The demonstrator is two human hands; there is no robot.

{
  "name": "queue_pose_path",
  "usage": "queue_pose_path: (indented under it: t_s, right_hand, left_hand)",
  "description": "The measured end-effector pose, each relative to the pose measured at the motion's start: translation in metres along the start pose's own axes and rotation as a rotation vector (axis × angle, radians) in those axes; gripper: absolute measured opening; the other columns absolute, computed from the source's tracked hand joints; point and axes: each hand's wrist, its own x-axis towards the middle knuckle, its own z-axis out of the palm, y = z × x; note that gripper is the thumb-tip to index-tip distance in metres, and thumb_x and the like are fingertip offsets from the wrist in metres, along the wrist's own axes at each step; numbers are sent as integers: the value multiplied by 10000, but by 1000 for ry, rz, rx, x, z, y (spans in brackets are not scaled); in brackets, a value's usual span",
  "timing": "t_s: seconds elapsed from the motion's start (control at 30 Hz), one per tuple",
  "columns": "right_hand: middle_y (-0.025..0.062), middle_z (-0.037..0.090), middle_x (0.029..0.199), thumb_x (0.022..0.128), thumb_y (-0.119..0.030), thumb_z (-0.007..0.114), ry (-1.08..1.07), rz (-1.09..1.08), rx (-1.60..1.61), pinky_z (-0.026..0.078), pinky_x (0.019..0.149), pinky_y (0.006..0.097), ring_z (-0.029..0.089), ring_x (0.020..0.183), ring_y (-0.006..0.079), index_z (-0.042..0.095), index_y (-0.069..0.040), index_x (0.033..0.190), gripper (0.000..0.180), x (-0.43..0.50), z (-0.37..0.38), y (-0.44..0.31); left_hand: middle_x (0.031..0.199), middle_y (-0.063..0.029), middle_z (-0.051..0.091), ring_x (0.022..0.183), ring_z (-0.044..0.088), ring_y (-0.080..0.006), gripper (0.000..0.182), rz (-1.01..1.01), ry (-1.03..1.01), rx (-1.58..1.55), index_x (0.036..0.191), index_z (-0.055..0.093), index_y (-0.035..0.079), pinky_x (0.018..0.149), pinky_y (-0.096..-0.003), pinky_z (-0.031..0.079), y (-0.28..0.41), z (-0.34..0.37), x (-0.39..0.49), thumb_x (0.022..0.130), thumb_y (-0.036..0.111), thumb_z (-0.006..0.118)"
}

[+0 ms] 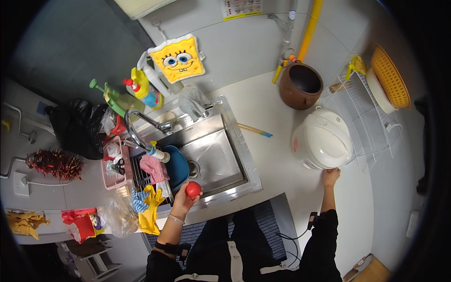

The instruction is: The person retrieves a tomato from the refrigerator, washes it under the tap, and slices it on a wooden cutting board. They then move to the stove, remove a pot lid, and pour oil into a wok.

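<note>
My left hand (185, 201) holds a round red tomato (193, 189) over the front edge of the stainless steel sink (215, 151). Just beyond the fruit, a blue plastic basin (178, 168) sits in the sink's left side, next to the drain. A chrome faucet (131, 123) with a white spray head arches over that basin. On the counter to the right, my right hand (332, 177) is at the near lower side of a white rice cooker (322, 139). Its fingers look curled and partly hidden, so I cannot tell whether they grip the cooker.
Wooden chopsticks (254, 130) lie right of the sink, with a brown clay pot (299, 86) farther back. A white wire rack (368, 116) stands behind the cooker. Yellow rubber gloves (150, 209), a pink cloth (155, 169) and a pink basket (115, 165) crowd the left.
</note>
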Motion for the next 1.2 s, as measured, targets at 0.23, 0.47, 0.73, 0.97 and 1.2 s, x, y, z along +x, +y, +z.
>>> queue_pose_path:
  t_s: [0.23, 0.47, 0.73, 0.97, 1.2]
  right_hand:
    - [259, 606, 1030, 692, -234, 755, -79, 65, -48, 475, 900, 516, 553, 1004, 454, 570, 15, 1083, 499, -6, -1, 0]
    - [140, 620, 1029, 801, -140, 658, 216, 199, -13, 482, 853, 422, 543, 1027, 323, 517, 16, 1178, 431, -41, -45, -65]
    - [66, 585, 972, 942, -77, 582, -442, -327, 700, 473, 659, 261, 563, 828, 132, 611, -53, 1058, 122, -166, -63, -328]
    - [217, 595, 1186, 934, -274, 636, -839, -571, 754, 530, 761, 410, 647, 874, 347, 497, 10, 1319, 498, -242, 53, -572]
    - [282, 655, 1014, 975, -271, 540, -765, -593, 652, 522, 786, 507, 637, 933, 449, 530, 24, 1268, 416, -246, 130, -644]
  left_hand:
    - [1077, -196, 662, 851, 677, -294, 501, -4, 10, -63, 1182, 529, 50, 665, -311, 572, 4, -28, 19, 935, 481, 597]
    - [1084, -165, 658, 891, 672, -326, 466, 13, 56, -91, 1182, 539, 82, 713, -322, 572, 20, -44, 40, 912, 445, 649]
    - [1105, -106, 626, 989, 639, -321, 438, 79, 17, -247, 1172, 544, 89, 792, -375, 583, 59, -47, 88, 883, 368, 720]
    - [1212, -55, 613, 1112, 605, -248, 424, 210, -28, -285, 1201, 568, 117, 931, -410, 541, 77, -37, 120, 890, 361, 722]
    - [1223, -53, 621, 1133, 606, -257, 366, 223, -153, -358, 1234, 575, 128, 949, -499, 528, 93, -46, 133, 909, 247, 693]
